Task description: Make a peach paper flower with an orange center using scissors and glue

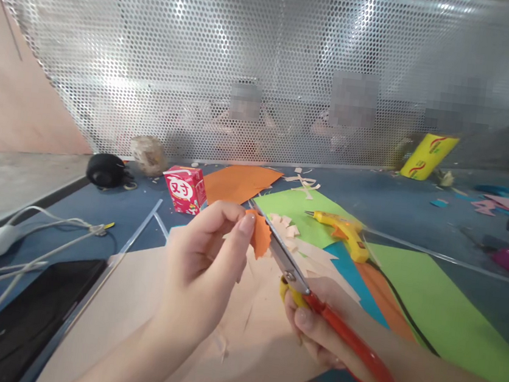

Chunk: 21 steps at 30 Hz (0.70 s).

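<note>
Left hand (202, 265) pinches a small orange scrap (260, 233) above the paper-strewn table (417, 216), while the right hand (321, 333) grips red scissors (299, 282), blades running up and leftward along the scrap's right edge, just beside the left thumb.

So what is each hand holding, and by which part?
The left hand pinches a small orange paper piece by its left edge, between thumb and fingertips. The right hand grips scissors by their red handles, the blades at the paper.
</note>
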Available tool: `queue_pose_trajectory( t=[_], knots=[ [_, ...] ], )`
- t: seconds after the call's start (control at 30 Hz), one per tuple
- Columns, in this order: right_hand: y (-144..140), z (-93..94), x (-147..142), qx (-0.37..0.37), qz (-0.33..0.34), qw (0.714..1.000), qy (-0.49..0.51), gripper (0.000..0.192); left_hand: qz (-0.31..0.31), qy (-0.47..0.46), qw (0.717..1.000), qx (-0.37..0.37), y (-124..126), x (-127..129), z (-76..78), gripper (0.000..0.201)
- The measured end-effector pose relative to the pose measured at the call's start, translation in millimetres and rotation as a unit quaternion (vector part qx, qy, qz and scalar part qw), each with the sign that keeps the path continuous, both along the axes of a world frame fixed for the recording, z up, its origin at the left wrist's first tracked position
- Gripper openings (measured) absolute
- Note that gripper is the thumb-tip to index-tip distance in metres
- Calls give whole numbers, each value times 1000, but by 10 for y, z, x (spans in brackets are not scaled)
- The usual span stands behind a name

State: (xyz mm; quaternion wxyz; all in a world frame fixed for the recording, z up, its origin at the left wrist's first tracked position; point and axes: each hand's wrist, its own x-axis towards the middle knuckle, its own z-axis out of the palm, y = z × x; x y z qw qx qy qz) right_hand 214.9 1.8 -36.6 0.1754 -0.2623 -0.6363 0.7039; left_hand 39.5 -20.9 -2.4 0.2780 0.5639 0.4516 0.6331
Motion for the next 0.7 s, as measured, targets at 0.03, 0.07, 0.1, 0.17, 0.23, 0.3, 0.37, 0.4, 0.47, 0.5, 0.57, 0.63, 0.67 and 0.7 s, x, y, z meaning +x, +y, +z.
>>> queue_pose_trajectory(
  t=[0.03, 0.07, 0.1, 0.17, 0.23, 0.3, 0.37, 0.4, 0.47, 0.5, 0.57, 0.63, 0.67, 0.7],
  knots=[
    [-1, -2, -2, -1, -1, 1000, 0, 51, -4, -7, 1000, 4, 0, 0, 3, 21],
    [-2, -2, -4, 0, -6, 1000, -4, 51, -5, -16, 1000, 6, 3, 1, 8, 20],
    [-3, 0, -7, 3, -10, 1000, -9, 52, -3, -26, 1000, 9, 7, 0, 14, 19],
    [-8, 9, -10, 8, -16, 1000, -20, 53, 12, -47, 999, 15, 20, -1, 28, 18],
    [-13, 23, -13, 12, -18, 999, -26, 54, 28, -68, 997, 19, 35, -3, 45, 18],
    [-17, 41, -14, 27, -17, 999, -39, 55, 33, -79, 996, 26, 45, -5, 58, 19],
    [-18, 61, -11, 41, -18, 998, -54, 57, 25, -73, 997, 29, 50, -7, 62, 20],
    [-18, 71, -8, 44, -15, 997, -56, 57, 17, -64, 997, 27, 50, -8, 61, 21],
    [-18, 93, 0, 40, -6, 998, -53, 57, -1, -50, 998, 24, 47, -10, 57, 22],
    [-17, 102, 5, 40, -2, 998, -51, 57, -8, -47, 999, 21, 45, -10, 55, 22],
    [-16, 119, 12, 42, 6, 998, -49, 57, -17, -44, 999, 22, 41, -11, 57, 21],
    [-13, 128, 18, 43, 16, 998, -40, 56, -18, -37, 999, 24, 39, -15, 64, 21],
    [-11, 131, 19, 43, 21, 998, -35, 56, -18, -30, 999, 23, 39, -18, 68, 20],
    [-9, 131, 20, 46, 24, 998, -33, 55, -15, -22, 999, 21, 39, -22, 72, 20]
  ],
)
